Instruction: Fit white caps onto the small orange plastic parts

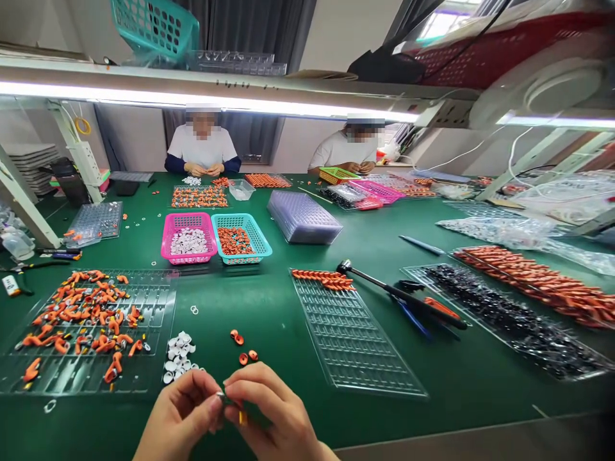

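Near the front edge of the green table, my left hand (185, 410) and my right hand (278, 406) meet fingertip to fingertip. Both are closed in a pinch. A small part with a yellow tip (243, 418) sticks out below my right fingers; most of it is hidden. At my left fingertips a tiny pale bit shows, too small to name. White round caps (179, 358) lie in a pile just beyond my left hand. Several orange round caps (244, 358) are scattered beyond my right hand.
To the left, a clear tray (163, 301) carries orange parts. A partly filled clear tray (365, 349) lies right of centre, beside a black-handled tool (408, 298). Further back stand a pink basket (166, 240), a turquoise basket (265, 243) and stacked trays (305, 218). Two people sit opposite.
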A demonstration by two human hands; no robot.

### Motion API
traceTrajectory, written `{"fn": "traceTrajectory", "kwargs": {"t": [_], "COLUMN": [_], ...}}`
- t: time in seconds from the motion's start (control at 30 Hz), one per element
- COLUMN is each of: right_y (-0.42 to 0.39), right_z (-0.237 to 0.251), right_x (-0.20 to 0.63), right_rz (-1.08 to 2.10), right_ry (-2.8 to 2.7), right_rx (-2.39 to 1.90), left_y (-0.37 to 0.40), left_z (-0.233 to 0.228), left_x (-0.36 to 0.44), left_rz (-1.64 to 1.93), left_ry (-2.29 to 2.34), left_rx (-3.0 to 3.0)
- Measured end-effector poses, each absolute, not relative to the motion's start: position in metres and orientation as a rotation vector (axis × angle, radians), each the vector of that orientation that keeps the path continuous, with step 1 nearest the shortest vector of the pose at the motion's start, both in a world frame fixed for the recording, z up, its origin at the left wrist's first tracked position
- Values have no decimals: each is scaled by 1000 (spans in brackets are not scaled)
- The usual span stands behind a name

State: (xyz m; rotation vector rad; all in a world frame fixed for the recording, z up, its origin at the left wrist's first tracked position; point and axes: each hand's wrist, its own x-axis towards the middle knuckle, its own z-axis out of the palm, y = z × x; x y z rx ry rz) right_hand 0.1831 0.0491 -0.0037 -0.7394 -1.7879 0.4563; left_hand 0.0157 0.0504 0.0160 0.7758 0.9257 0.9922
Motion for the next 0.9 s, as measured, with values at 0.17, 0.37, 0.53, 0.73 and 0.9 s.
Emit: {"fn": "traceTrajectory", "kwargs": {"t": [0.17, 0.37, 0.53, 0.73, 0.9], "right_y": [43, 40, 38, 34, 31], "right_z": [0, 1, 5, 12, 9], "right_x": [177, 173, 177, 181, 180], "right_rz": [347, 299, 433, 665, 758], "right_ry": [-1747, -1746, -1778, -1831, -1833], "right_rx": [-824, -732, -685, -703, -703], "left_y": [43, 46, 48, 52, 50], "left_z": [17, 13, 10, 12, 24], "left_x": [14, 9, 2, -9, -14], "left_rz": [1026, 811, 745, 696, 723], "left_ry": [990, 782, 670, 665, 743], "left_rx": [932, 722, 770, 1075, 1453]}}
